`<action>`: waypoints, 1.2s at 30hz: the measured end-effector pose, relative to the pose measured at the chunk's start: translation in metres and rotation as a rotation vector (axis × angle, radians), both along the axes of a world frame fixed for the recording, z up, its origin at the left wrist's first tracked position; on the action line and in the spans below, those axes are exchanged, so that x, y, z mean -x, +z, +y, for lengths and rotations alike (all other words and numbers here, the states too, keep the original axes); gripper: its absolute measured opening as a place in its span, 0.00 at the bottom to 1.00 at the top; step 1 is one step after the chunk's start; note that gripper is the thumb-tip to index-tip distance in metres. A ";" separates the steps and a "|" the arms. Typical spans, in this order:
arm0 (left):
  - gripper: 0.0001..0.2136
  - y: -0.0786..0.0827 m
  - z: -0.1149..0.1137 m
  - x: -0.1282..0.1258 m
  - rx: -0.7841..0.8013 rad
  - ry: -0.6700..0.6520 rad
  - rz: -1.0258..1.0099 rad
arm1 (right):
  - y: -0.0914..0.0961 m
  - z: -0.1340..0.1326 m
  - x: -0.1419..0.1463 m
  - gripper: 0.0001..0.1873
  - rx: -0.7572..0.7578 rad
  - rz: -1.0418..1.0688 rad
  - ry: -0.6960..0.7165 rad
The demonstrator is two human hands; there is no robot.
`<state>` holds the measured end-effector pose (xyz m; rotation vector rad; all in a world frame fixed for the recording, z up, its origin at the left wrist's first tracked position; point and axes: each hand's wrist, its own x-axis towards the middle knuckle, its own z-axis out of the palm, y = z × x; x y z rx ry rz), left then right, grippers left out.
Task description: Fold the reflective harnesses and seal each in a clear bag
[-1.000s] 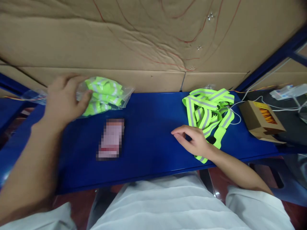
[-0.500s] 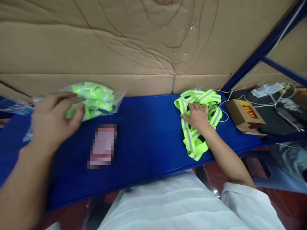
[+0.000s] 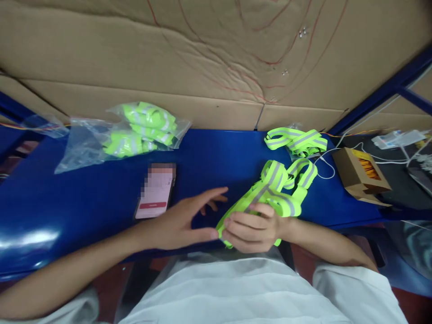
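My right hand (image 3: 251, 229) is closed round a neon-yellow reflective strap vest (image 3: 273, 189) at the near edge of the blue table (image 3: 84, 202). The vest trails up and right from my fingers. My left hand (image 3: 184, 220) lies beside it, fingers spread, its thumb tip touching the strap's end. A second bundle of reflective straps (image 3: 297, 139) rests at the back right. A phone (image 3: 155, 191) lies face up just left of my left hand. Clear plastic bags with folded yellow vests (image 3: 135, 132) sit at the back left.
A brown cardboard wall (image 3: 202, 54) stands behind the table. A small open cardboard box (image 3: 361, 175) with orange contents sits on the right. White cables (image 3: 378, 150) run across a dark surface beyond it. A blue frame post (image 3: 388, 85) rises at the right.
My right hand pulled one strap vest from the back right pile toward the near edge and closed on it. My left hand left the bagged vests and came to the centre beside it.
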<state>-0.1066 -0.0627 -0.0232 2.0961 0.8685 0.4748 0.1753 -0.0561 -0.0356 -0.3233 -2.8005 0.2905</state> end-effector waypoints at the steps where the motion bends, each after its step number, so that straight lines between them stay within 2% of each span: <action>1: 0.37 -0.007 -0.008 -0.009 0.035 -0.040 -0.012 | -0.001 0.000 0.007 0.14 -0.004 -0.014 0.042; 2: 0.33 -0.014 -0.014 -0.017 0.029 -0.086 -0.020 | -0.002 0.001 0.012 0.12 -0.044 0.004 0.064; 4: 0.17 -0.023 -0.019 -0.024 0.002 -0.122 -0.035 | -0.005 0.006 0.015 0.09 -0.180 0.103 0.075; 6: 0.05 -0.025 -0.017 -0.021 -0.024 -0.066 -0.020 | -0.009 0.011 0.008 0.09 -0.280 0.217 0.060; 8: 0.03 -0.021 -0.008 -0.013 -0.084 0.047 0.022 | -0.010 0.013 -0.009 0.12 -0.309 0.342 -0.038; 9: 0.04 -0.019 -0.001 -0.007 -0.147 0.096 0.051 | -0.008 0.015 -0.018 0.15 -0.318 0.414 -0.142; 12: 0.10 -0.017 0.020 0.010 -0.453 0.185 0.171 | 0.006 0.024 -0.045 0.23 -0.366 0.585 -0.613; 14: 0.13 -0.021 0.033 0.018 -0.579 0.226 0.289 | 0.015 0.037 -0.057 0.21 -0.271 0.510 -0.791; 16: 0.16 -0.027 0.041 0.023 -0.617 0.241 0.360 | 0.019 0.052 -0.064 0.23 -0.115 0.233 -0.784; 18: 0.18 -0.031 0.044 0.025 -0.636 0.200 0.406 | 0.015 0.062 -0.067 0.30 -0.002 -0.040 -0.748; 20: 0.21 -0.033 0.043 0.024 -0.664 0.119 0.459 | 0.008 0.067 -0.068 0.34 0.062 -0.152 -0.743; 23: 0.23 -0.033 0.040 0.021 -0.696 0.052 0.503 | 0.006 0.065 -0.065 0.31 0.113 -0.082 -0.724; 27: 0.22 -0.030 0.039 0.018 -0.694 0.062 0.506 | 0.014 0.060 -0.062 0.25 0.144 0.134 -0.650; 30: 0.20 -0.029 0.040 0.018 -0.670 0.089 0.505 | 0.019 0.062 -0.066 0.23 0.145 0.206 -0.620; 33: 0.19 -0.028 0.040 0.018 -0.657 0.114 0.504 | 0.024 0.066 -0.077 0.19 0.079 0.204 -0.638; 36: 0.18 -0.027 0.039 0.018 -0.652 0.133 0.493 | 0.031 0.070 -0.089 0.15 -0.036 0.244 -0.745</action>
